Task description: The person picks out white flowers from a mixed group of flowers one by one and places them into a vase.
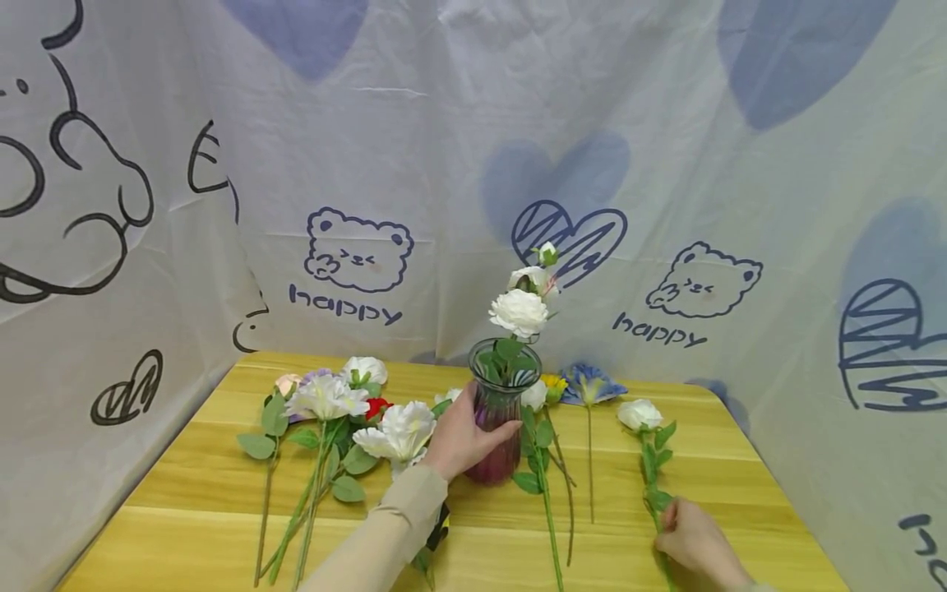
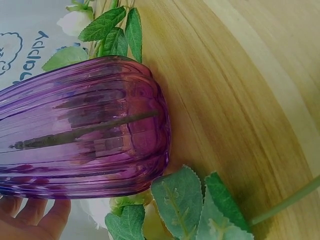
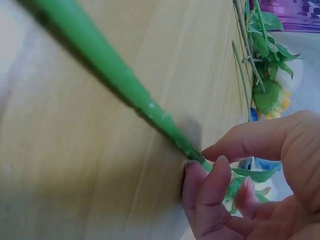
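My left hand (image 1: 462, 436) holds a ribbed glass vase (image 1: 506, 403), purple in the left wrist view, with fingers on one side and thumb across the front. A stem (image 2: 85, 131) slants inside the glass. White blooms (image 1: 519, 313) and a small bud (image 1: 547, 253) rise above the vase's rim. On the right, my right hand (image 1: 695, 543) pinches the green stem (image 3: 110, 60) of a white rose (image 1: 639, 414) between thumb and fingertips. That stem runs low over the wooden table, its flower head pointing to the back.
Several artificial flowers lie left of the vase, among them a white lily-like bloom (image 1: 325, 399) and a red flower (image 1: 377, 407). Right of it are a yellow flower (image 1: 553, 386) and a blue flower (image 1: 592, 385). A printed cloth (image 1: 444, 164) surrounds the table (image 1: 740, 460).
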The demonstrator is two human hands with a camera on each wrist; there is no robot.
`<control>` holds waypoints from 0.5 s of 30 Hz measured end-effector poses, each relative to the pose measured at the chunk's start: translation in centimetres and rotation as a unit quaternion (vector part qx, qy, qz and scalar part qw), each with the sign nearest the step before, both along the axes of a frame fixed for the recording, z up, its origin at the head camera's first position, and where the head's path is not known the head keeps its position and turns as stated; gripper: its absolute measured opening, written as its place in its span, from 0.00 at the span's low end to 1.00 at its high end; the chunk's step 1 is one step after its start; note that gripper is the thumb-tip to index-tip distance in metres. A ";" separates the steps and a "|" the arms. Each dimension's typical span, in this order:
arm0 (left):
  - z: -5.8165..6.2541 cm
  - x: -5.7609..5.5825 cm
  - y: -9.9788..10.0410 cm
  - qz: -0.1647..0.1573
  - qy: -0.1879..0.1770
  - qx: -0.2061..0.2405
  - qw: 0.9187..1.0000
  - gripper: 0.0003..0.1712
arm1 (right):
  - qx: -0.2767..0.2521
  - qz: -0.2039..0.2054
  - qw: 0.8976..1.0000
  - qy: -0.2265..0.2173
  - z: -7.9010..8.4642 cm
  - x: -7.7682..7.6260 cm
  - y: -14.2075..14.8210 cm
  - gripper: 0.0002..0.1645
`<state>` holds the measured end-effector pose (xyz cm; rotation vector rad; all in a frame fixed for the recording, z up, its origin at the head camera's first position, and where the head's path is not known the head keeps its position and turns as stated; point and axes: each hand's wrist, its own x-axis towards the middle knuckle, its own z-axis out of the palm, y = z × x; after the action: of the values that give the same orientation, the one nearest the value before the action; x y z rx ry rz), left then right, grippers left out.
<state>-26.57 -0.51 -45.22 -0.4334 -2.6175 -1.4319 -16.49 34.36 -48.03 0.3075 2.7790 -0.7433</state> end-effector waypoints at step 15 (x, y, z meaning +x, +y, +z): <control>0.0 0.0 0.0 0.002 -0.008 -0.001 1.000 0.50 | 0.017 -0.012 1.000 0.018 -0.3 -0.2 1.2 0.27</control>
<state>-26.56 -0.49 -45.26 -0.4181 -2.6304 -1.4365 -16.72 35.57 -48.38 0.3365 2.8285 -0.7156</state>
